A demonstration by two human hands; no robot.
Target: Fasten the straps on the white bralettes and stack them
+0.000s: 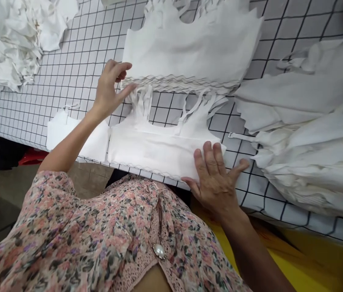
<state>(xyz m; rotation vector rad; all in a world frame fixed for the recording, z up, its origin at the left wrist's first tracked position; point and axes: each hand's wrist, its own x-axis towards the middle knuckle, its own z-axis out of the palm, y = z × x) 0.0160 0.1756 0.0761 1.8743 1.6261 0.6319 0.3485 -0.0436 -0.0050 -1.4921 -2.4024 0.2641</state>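
Pressing a white strapped garment (156,152) flat, right hand (215,178) spread, left hand (108,87) half-open at its straps (146,101)

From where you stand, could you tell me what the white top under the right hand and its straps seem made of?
The white top looks like soft, matte knit fabric, judging by its gentle creases; the fibre itself cannot be told. Its straps look like narrow bands of similar white material, perhaps elastic.
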